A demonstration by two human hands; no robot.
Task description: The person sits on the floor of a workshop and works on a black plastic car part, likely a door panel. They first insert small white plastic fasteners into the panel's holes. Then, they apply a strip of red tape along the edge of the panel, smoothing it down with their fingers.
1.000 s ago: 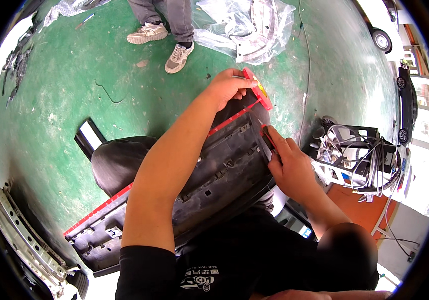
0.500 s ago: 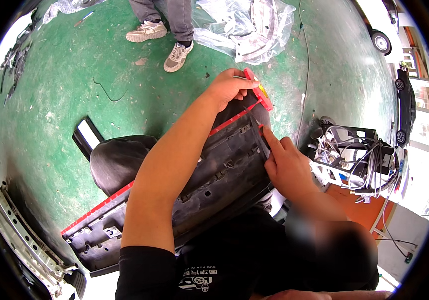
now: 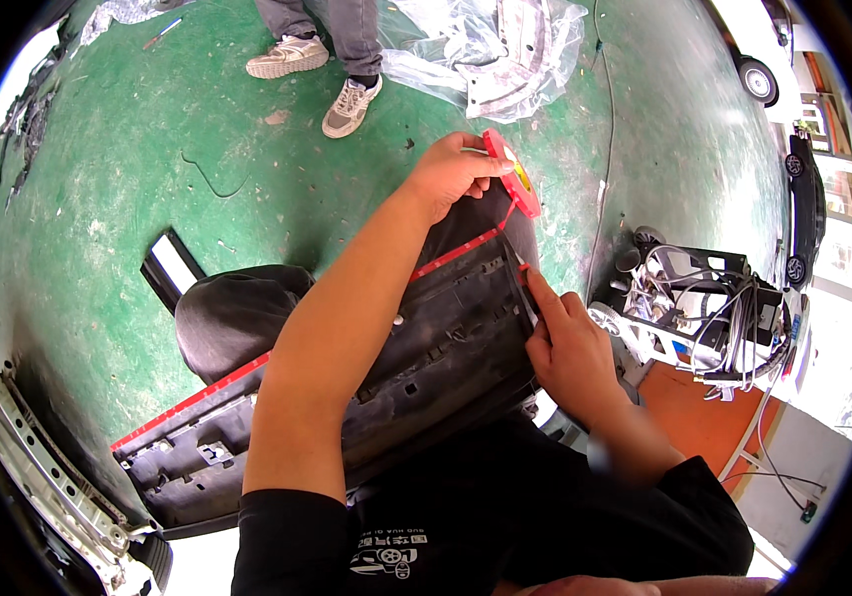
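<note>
Slantwise across the lap, a long black plastic panel (image 3: 436,348), with clip fittings and square holes facing up. Along its far edge, red tape (image 3: 461,252), running on past the right-hand corner to a roll of tape (image 3: 518,181). At the roll, left hand (image 3: 458,181), pinching it between thumb and fingers. Near the panel's right end, right hand (image 3: 575,343), forefinger stretched forward, remaining fingers curled round a red-tipped tool (image 3: 523,266); mostly hidden, possibly a knife.

Seems to be at the end of a tape run, not yet parted from the roll. Probably calls next for a taut strip and a cut near the corner, clear of the left fingers.

On the tape, small pale marks, too tiny to read. On the black shirt (image 3: 446,497), white lettering with a car-like emblem (image 3: 383,563).

Farther out, green floor (image 3: 78,248), another person's shoes (image 3: 352,107), clear plastic sheeting (image 3: 416,65) and, to the right, a cart heaped with cables (image 3: 714,308).
</note>
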